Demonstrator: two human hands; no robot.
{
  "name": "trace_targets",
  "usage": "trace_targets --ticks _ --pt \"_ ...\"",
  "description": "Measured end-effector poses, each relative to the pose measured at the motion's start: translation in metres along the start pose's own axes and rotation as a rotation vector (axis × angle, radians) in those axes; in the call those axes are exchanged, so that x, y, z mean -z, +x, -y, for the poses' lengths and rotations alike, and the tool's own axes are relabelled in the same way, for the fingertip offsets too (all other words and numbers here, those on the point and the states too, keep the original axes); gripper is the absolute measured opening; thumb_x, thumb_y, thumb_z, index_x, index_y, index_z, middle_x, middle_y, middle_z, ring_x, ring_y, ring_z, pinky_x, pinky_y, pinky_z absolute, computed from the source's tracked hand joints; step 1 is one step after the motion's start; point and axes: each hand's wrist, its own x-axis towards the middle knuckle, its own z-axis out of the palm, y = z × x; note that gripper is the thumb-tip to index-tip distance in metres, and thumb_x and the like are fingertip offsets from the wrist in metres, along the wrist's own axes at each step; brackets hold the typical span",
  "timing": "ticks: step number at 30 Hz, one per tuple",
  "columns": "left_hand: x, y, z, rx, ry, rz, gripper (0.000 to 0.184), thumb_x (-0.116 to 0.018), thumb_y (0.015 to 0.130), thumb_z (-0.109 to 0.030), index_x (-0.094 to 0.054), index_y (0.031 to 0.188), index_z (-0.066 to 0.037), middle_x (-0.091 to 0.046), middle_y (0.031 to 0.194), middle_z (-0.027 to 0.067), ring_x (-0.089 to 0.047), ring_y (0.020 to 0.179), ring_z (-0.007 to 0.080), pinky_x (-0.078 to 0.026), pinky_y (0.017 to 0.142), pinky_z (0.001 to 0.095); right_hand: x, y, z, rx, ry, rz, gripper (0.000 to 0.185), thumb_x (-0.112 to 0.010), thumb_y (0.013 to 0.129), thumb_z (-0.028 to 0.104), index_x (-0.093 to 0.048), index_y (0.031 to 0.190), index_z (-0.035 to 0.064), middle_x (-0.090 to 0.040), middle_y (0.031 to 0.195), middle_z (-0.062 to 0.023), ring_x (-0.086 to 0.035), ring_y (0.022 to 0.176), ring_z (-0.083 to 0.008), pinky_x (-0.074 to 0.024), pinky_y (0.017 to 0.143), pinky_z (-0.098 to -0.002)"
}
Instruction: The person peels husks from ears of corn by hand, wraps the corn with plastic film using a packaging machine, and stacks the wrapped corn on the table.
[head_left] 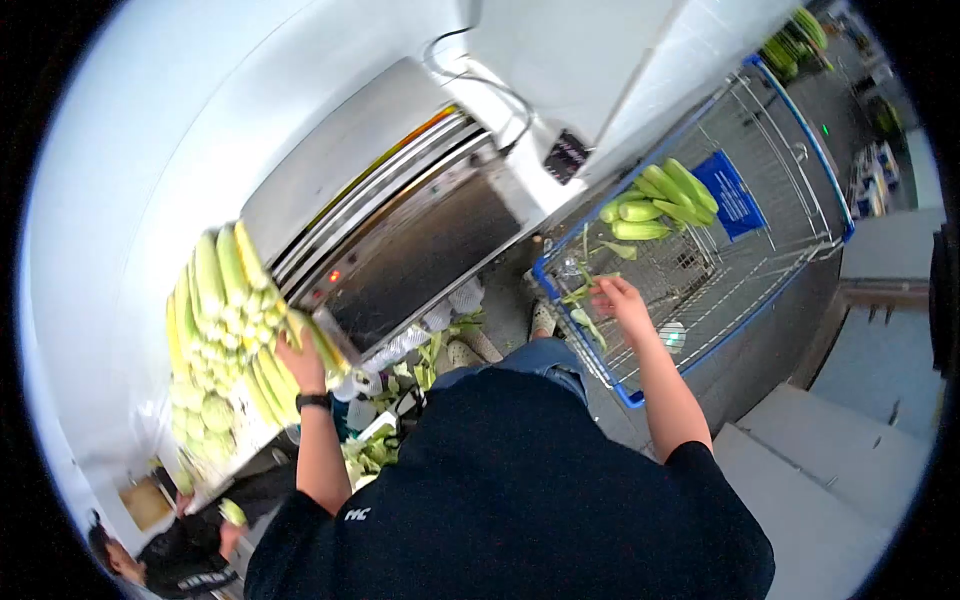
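A metal machine [430,255] with red lights [334,276] near us, a black cable [503,92], a dark card [567,157], a co-worker [185,550] in dark clothing

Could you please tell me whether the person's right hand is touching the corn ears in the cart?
Apart. The head view shows the right hand clear of the corn ears, with part of the cart visible between them.

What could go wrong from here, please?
The vegetable pile by the left hand is stacked high, so pulling one out might make others slide. Loose leaves lie near the shoes; someone could slip. Green scraps near the right hand lie by the cart's rim and may drop outside.
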Motion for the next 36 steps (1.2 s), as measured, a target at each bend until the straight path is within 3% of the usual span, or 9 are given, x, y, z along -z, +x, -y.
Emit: trace_targets --ticks 4,10,16,18,21,24,28,32,36 --pt "0.006 -0.036 -0.106 -0.198 -0.094 0.042 0.03 -0.059 0.094 -0.012 -0.052 0.118 0.004 -0.055 0.113 0.0155 -0.052 0.107 0.0271 -0.04 0.099 0.0388 0.113 0.118 -0.095 -0.221 -0.092 -0.273 0.032 -0.06 0.096 0.03 -0.062 0.117 0.0048 -0.069 0.1 -0.006 -0.064 0.08 -0.0128 -0.0504 0.063 -0.0288" --pt "-0.035 -0.109 -0.273 -0.55 -0.046 0.49 0.024 -0.059 0.083 0.001 -0.055 0.107 0.002 -0.054 0.11 0.0184 -0.054 0.104 0.0344 -0.042 0.095 0.0402 0.163 0.237 -0.162 -0.384 0.148 -0.428 0.032 -0.063 0.093 0.029 -0.062 0.113 0.0049 -0.064 0.083 -0.005 -0.06 0.071 -0.0173 -0.0474 0.055 -0.0307" --pt "-0.06 -0.156 -0.337 -0.629 0.037 0.843 0.024 -0.062 0.081 0.0 -0.059 0.105 0.0 -0.059 0.111 0.0189 -0.058 0.104 0.0371 -0.045 0.092 0.0424 0.164 0.364 -0.218 -0.349 0.121 -0.758 0.043 -0.063 0.093 0.031 -0.055 0.127 0.0048 -0.061 0.108 -0.0113 -0.063 0.083 -0.0224 -0.0527 0.065 -0.0386" --pt "-0.066 -0.166 -0.338 -0.572 0.047 0.903 0.024 -0.063 0.082 -0.003 -0.061 0.106 -0.001 -0.06 0.111 0.0175 -0.059 0.103 0.0363 -0.046 0.091 0.0419 0.161 0.38 -0.21 -0.402 0.517 -0.831 0.049 -0.066 0.093 0.03 -0.051 0.132 0.0052 -0.059 0.12 -0.0131 -0.064 0.094 -0.026 -0.054 0.074 -0.0405" --pt "-0.071 -0.173 -0.339 -0.535 0.086 0.978 0.025 -0.063 0.083 -0.003 -0.061 0.108 -0.002 -0.061 0.112 0.0172 -0.06 0.104 0.0361 -0.047 0.091 0.0417 0.159 0.364 -0.163 -0.351 1.096 -0.771 0.053 -0.071 0.09 0.028 -0.051 0.131 0.0029 -0.06 0.122 -0.0125 -0.064 0.1 -0.0282 -0.0538 0.079 -0.0393" --pt "-0.069 -0.177 -0.339 -0.482 0.116 1.015 0.024 -0.063 0.084 -0.003 -0.061 0.108 -0.002 -0.061 0.112 0.017 -0.06 0.104 0.0359 -0.048 0.091 0.0415 0.161 0.352 -0.156 -0.323 1.021 -0.83 0.063 -0.079 0.085 0.024 -0.049 0.135 -0.003 -0.06 0.128 -0.0157 -0.061 0.112 -0.0297 -0.0516 0.093 -0.0434" --pt "-0.063 -0.178 -0.335 -0.465 0.1 1.033 0.025 -0.063 0.084 -0.003 -0.061 0.109 -0.001 -0.061 0.112 0.017 -0.061 0.104 0.0362 -0.048 0.09 0.0408 0.166 0.326 -0.153 -0.449 0.856 -0.724 0.058 -0.076 0.085 0.035 -0.053 0.129 0.005 -0.062 0.115 -0.0112 -0.064 0.094 -0.0249 -0.0541 0.079 -0.0397" --pt "-0.052 -0.178 -0.324 -0.401 0.004 1.058 0.025 -0.062 0.086 -0.004 -0.062 0.111 -0.002 -0.061 0.112 0.0169 -0.061 0.103 0.0367 -0.049 0.089 0.041 0.145 0.256 -0.142 -0.262 1.232 -0.568 0.053 -0.06 0.093 0.043 -0.051 0.134 0.0114 -0.061 0.126 -0.0079 -0.061 0.112 -0.0291 -0.0512 0.096 -0.0472" --pt "-0.03 -0.179 -0.312 -0.505 -0.111 1.016 0.026 -0.062 0.086 -0.004 -0.061 0.112 -0.001 -0.061 0.112 0.0174 -0.061 0.102 0.0361 -0.049 0.088 0.04 0.119 0.176 -0.125 -0.101 1.364 -0.419 0.044 -0.054 0.096 0.038 -0.053 0.131 0.0114 -0.063 0.12 -0.0088 -0.063 0.105 -0.0287 -0.0521 0.091 -0.0491"
